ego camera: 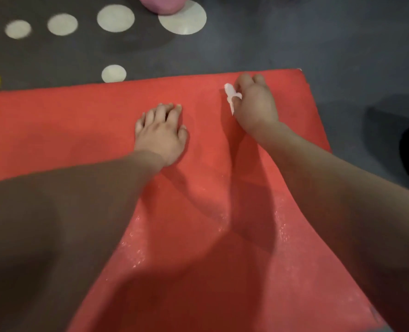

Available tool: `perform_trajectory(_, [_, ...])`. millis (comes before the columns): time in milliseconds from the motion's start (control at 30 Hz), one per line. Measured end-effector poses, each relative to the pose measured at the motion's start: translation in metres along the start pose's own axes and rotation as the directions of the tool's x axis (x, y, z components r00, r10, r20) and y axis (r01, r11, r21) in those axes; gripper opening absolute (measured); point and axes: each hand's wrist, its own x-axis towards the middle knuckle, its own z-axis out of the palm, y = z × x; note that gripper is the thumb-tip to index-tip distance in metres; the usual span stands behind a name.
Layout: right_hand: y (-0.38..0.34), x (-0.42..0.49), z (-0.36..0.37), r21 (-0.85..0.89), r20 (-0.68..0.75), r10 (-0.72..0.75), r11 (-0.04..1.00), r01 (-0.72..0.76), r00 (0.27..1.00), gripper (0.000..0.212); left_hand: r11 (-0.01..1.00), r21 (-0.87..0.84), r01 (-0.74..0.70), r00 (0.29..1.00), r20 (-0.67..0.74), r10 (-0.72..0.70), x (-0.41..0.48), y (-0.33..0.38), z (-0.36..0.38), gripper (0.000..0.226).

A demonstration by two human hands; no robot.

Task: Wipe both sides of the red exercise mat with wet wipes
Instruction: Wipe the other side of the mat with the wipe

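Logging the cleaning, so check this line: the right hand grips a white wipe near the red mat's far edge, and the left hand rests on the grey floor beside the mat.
One detail is wrong. The head view shows the left hand resting palm-down on the red mat itself, not on the grey floor. The rest stands: the right hand grips the white wipe near the mat's far edge.

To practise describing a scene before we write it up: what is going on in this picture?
A person leans over a red exercise mat laid on a dark floor. The left hand presses on the mat, steadying it. The right hand holds a white wet wipe against the mat near its far right corner. Glistening patches nearer the camera suggest that part is already damp. Pale discs mark the floor beyond.
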Motion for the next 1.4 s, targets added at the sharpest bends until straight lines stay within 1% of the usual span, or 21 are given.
perform_trajectory(67, [-0.005,-0.011,0.001,-0.021,0.072,-0.012,1.000,0.014,0.997,0.026,0.993,0.057,-0.106,0.983,0.159,0.096,-0.002,-0.016,-0.024,0.060])
perform_trajectory(100, [-0.008,-0.015,0.001,-0.015,0.095,-0.021,1.000,0.022,0.995,0.026,0.988,0.079,-0.133,0.972,0.207,0.114,-0.004,-0.025,-0.034,0.060])
perform_trajectory(133, [-0.010,-0.017,0.000,-0.005,0.113,-0.010,1.000,0.011,0.993,0.028,0.985,0.098,-0.141,0.965,0.237,0.114,-0.007,-0.032,-0.040,0.060])
perform_trajectory(167, [-0.013,-0.017,-0.001,0.000,0.133,-0.001,1.000,0.001,0.991,0.030,0.985,0.109,-0.132,0.966,0.238,0.103,-0.010,-0.041,-0.045,0.060])
perform_trajectory(267, [-0.021,-0.015,-0.008,-0.029,0.201,0.037,0.999,-0.032,0.979,0.037,0.994,0.083,-0.076,0.988,0.144,0.063,-0.024,-0.065,-0.048,0.060])
perform_trajectory(400, [-0.023,-0.005,-0.008,-0.051,0.180,0.061,0.997,-0.053,0.982,0.034,0.998,0.046,0.032,0.998,0.052,-0.035,-0.027,-0.083,-0.035,0.060])
perform_trajectory(500, [-0.027,-0.001,-0.001,-0.064,0.140,0.114,0.992,-0.106,0.984,0.029,0.999,0.011,0.044,0.999,0.001,-0.044,-0.034,-0.087,-0.019,0.061])
perform_trajectory(600, [-0.033,0.008,0.003,-0.065,0.073,0.163,0.985,-0.159,0.984,0.028,0.999,0.047,0.007,0.996,-0.092,-0.003,-0.044,-0.092,-0.010,0.061])
perform_trajectory(700, [-0.035,0.021,0.008,-0.025,-0.046,0.300,0.953,-0.301,0.953,0.026,0.999,0.051,-0.001,0.986,-0.168,0.009,-0.047,-0.094,-0.005,0.062])
perform_trajectory(733, [-0.038,0.022,0.013,-0.021,-0.057,0.325,0.945,-0.326,0.944,0.027,0.999,0.036,0.001,0.983,-0.186,0.006,-0.047,-0.094,-0.004,0.061])
perform_trajectory(767, [-0.046,0.019,0.018,-0.014,-0.054,0.311,0.950,-0.312,0.949,0.027,1.000,0.024,0.007,0.980,-0.200,-0.002,-0.048,-0.093,-0.004,0.061])
perform_trajectory(800, [-0.057,0.013,0.026,-0.007,-0.042,0.255,0.967,-0.256,0.966,0.027,1.000,0.018,0.014,0.977,-0.211,-0.010,-0.048,-0.092,-0.003,0.062])
perform_trajectory(867, [-0.084,-0.006,0.040,0.024,0.000,0.058,0.998,-0.058,0.998,0.023,0.999,0.022,0.024,0.975,-0.222,-0.019,-0.048,-0.092,-0.004,0.063])
perform_trajectory(900, [-0.095,-0.016,0.046,0.045,0.031,-0.049,0.998,0.047,0.998,0.021,0.999,0.027,0.027,0.975,-0.220,-0.020,-0.049,-0.092,-0.005,0.063])
perform_trajectory(933, [-0.104,-0.027,0.049,0.073,0.077,-0.122,0.990,0.117,0.990,0.021,0.999,0.027,0.028,0.976,-0.216,-0.022,-0.049,-0.091,-0.006,0.064])
perform_trajectory(967, [-0.110,-0.034,0.048,0.098,0.137,-0.158,0.985,0.145,0.978,0.024,0.999,0.025,0.030,0.976,-0.214,-0.024,-0.049,-0.090,-0.007,0.064])
perform_trajectory(1033, [-0.113,-0.041,0.042,0.099,0.260,-0.167,0.984,0.146,0.951,0.028,0.999,0.029,0.033,0.978,-0.206,-0.026,-0.049,-0.088,-0.010,0.065])
perform_trajectory(1133, [-0.110,-0.048,0.030,0.086,0.371,-0.137,0.990,0.112,0.918,0.029,0.998,0.046,0.048,0.981,-0.189,-0.038,-0.047,-0.085,-0.014,0.066])
perform_trajectory(1233, [-0.113,-0.056,0.018,0.098,0.408,-0.084,0.994,0.048,0.909,0.032,0.997,0.058,0.052,0.986,-0.162,-0.042,-0.046,-0.082,-0.019,0.066])
perform_trajectory(1333, [-0.110,-0.059,0.003,0.135,0.349,0.048,0.986,-0.101,0.936,0.031,0.995,0.092,0.036,0.992,-0.126,-0.024,-0.046,-0.081,-0.020,0.067])
perform_trajectory(1400, [-0.109,-0.056,-0.007,0.228,0.312,0.150,0.947,-0.227,0.938,0.024,0.995,0.093,0.042,0.993,-0.118,-0.031,-0.047,-0.083,-0.019,0.067])
